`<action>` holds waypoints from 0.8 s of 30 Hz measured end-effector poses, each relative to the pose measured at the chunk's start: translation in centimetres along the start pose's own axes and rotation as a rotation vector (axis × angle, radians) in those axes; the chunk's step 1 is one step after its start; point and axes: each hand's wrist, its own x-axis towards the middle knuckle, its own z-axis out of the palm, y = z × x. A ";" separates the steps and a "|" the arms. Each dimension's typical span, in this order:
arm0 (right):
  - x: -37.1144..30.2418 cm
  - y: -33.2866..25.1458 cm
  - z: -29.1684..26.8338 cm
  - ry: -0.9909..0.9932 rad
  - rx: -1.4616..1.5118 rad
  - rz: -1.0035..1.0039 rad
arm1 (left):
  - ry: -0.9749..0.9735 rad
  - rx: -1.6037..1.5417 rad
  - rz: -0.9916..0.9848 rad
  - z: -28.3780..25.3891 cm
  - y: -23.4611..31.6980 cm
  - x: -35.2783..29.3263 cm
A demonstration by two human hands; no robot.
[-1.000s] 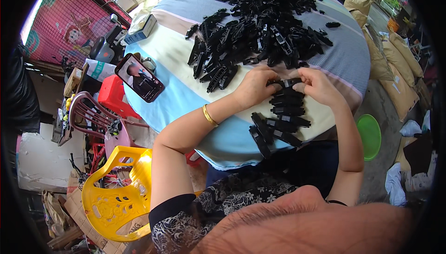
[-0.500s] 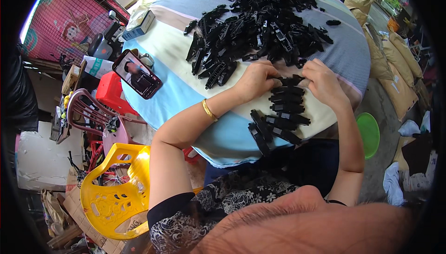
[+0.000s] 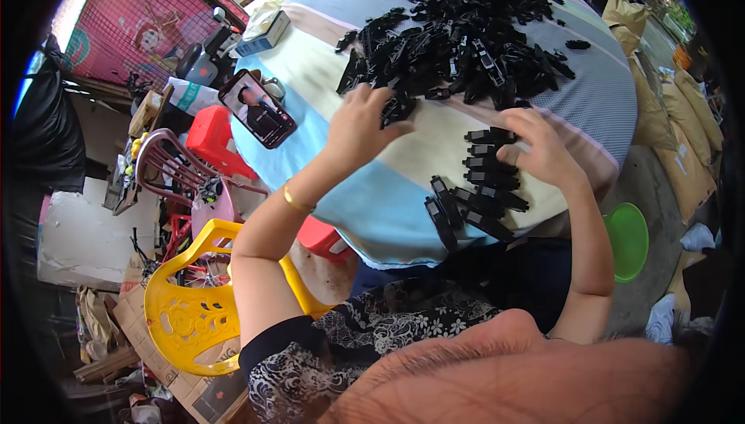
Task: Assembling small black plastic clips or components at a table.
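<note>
A big heap of small black plastic parts [image 3: 466, 28] covers the far side of the round table. My left hand [image 3: 358, 125] has its thumb spread from the fingers, which reach the heap's near left edge and hide some parts there; nothing shows in its grasp. My right hand [image 3: 539, 145] curves beside the far end of a neat row of black plastic pieces [image 3: 491, 164], thumb and fingers apart. Whether it touches the end piece I cannot tell. Closer to the table's near edge, several more black pieces [image 3: 442, 211] lie at a slant.
The table wears a striped cloth [image 3: 372, 199]. At its left edge are a lit phone [image 3: 258, 110] and a tissue box [image 3: 266, 34]. A yellow plastic chair [image 3: 194, 315], a pink chair [image 3: 203, 199] and a red stool [image 3: 213, 145] stand left. A green basin [image 3: 625, 242] sits right.
My left hand has left the row's far end and moved leftward to the heap's edge. My right hand has opened beside the row. The view has shifted slightly.
</note>
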 end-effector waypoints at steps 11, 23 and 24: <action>-0.2 -2.2 -0.8 -0.282 0.030 0.133 | -0.029 -0.043 0.053 5.2 2.8 0.3; -0.9 5.4 -1.2 0.289 -0.217 0.079 | -0.168 -0.344 0.058 6.9 6.9 2.8; -0.7 5.6 -1.0 0.265 -0.263 0.090 | -0.161 -0.415 0.052 6.9 6.5 2.9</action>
